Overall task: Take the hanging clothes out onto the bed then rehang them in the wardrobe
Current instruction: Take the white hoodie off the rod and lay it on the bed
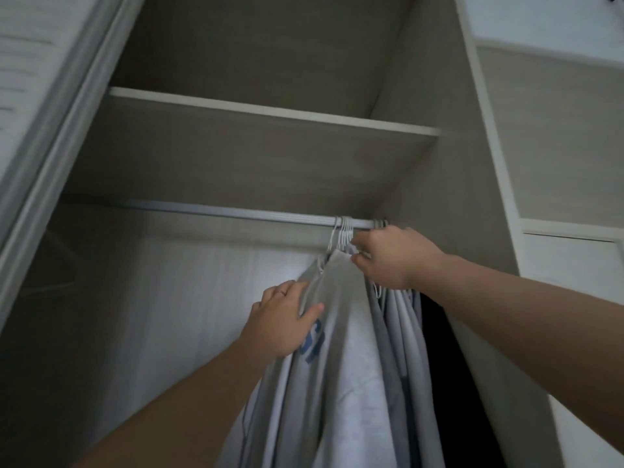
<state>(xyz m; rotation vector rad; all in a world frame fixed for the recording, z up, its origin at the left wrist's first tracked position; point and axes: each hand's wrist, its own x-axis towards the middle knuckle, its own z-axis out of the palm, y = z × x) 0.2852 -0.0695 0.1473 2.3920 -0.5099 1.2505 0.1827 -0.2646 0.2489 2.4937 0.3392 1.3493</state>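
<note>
Pale sliding door (pixel 50 130) on the far left. Inside the wardrobe (pixel 422 170), beige all over: shelf (pixel 270 113) up top, silver rail (pixel 219 212) under it. Then the left hand (pixel 280 322), pinching the shoulder of a light grey top (pixel 337 298) with blue lettering. Other clothes (pixel 398 349), pale grey and bluish, bunched at the rail's right end on white wire hangers (pixel 344 231), hanging straight down, long axis vertical. Next the right hand (pixel 388 261), curled round the hanger necks just under the rail. Dark garment (pixel 439 349) at far right.
</note>
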